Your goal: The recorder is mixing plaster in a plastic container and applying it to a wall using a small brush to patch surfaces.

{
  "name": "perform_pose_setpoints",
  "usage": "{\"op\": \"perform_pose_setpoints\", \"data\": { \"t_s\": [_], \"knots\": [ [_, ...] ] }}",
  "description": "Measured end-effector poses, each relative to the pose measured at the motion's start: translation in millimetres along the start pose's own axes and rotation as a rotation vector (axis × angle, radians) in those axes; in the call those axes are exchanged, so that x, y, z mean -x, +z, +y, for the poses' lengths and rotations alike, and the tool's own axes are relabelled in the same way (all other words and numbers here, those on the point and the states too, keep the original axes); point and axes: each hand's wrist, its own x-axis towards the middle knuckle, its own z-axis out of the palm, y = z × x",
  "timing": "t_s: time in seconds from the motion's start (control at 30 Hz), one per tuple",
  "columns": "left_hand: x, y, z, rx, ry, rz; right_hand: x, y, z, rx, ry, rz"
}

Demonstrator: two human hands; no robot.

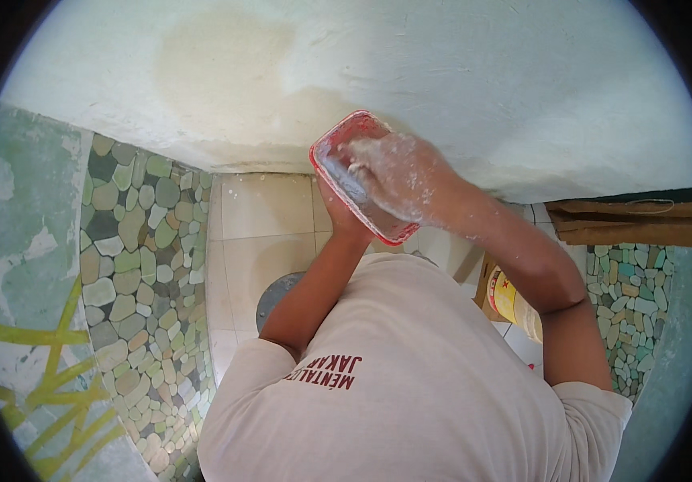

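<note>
Reference: clock directions run from the centre of the view unless another centre is named; 12 is the top edge.

Tray: my red tray (pixel 362 125) is just off centre toward 12 o'clock. Its long axis runs from 11 to 5 o'clock, with its open side facing up toward the view. White residue coats its rim and inner walls. White mix (pixel 344 183) lies inside, along the tray's 8 o'clock side.

Left grip: my left hand (pixel 341 207) holds the tray at the tray's 7 o'clock side. The arm enters from 7 o'clock. The fingers are hidden behind the tray.

Right grip: my right hand (pixel 406 173) is over the tray, with its fingers bent down inside. The arm enters from 4 o'clock. White residue covers the fingers and the back of the hand. I cannot tell whether these fingers close on anything.

Surroundings: a pale wall (pixel 474 80) fills 12 o'clock, with a tan stain (pixel 221 60) at 11. Floor tiles (pixel 269 201) lie below the wall. A grey disc (pixel 273 296) is partly hidden behind my left arm at 8 o'clock. A yellow bucket (pixel 508 299) is at 4 o'clock, partly covered by my right arm. A pebble strip (pixel 133 229) runs at 9 o'clock.
</note>
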Motion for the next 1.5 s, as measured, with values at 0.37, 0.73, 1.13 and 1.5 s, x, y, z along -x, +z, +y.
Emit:
{"op": "perform_pose_setpoints", "data": {
  "t_s": [0.37,0.73,1.13,1.5],
  "knots": [
    [-3,7,2,0.128,-0.083,-0.162,1,-13,3,0.088,0.127,0.061],
    [-11,9,-3,-0.107,-0.027,-0.211,17,3,19,-0.089,0.03,0.173],
    [-16,6,-5,0.005,-0.177,-0.136,22,8,8,-0.061,0.136,0.196],
    [-17,-3,-10,0.007,-0.174,-0.192,23,11,13,0.095,0.165,0.285]
  ]
}}
